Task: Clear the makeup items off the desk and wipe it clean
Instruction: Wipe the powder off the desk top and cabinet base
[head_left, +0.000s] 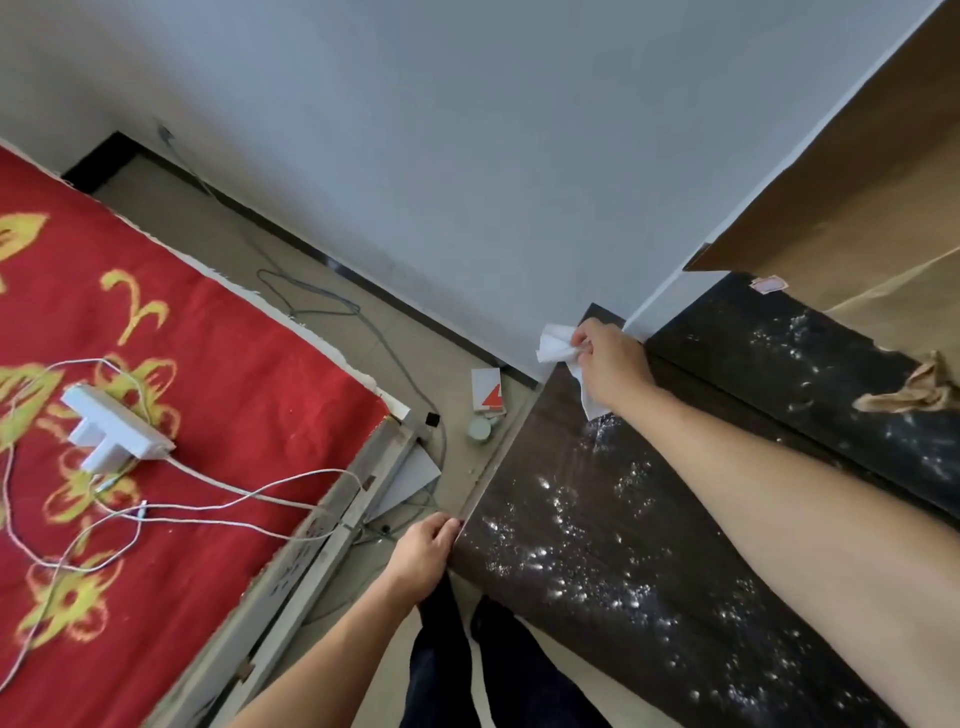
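The dark wooden desk (545, 467) fills the lower right, its top speckled with shiny wet spots. My right hand (610, 364) reaches to the desk's far left corner and grips a crumpled white tissue (558, 351) that hangs partly past the edge. My left hand (423, 551) rests on the desk's near left corner, fingers curled over the edge, holding nothing else. On the floor beside the desk lie a white and red box (487, 389) and a small pale round jar (480, 430).
A bed with a red and gold cover (182, 364) stands at the left, with a white power strip (117, 431) and white cables on it. Grey cables trail over the floor. Brown cardboard (857, 208) leans at the back right, above a raised dark shelf (831, 374).
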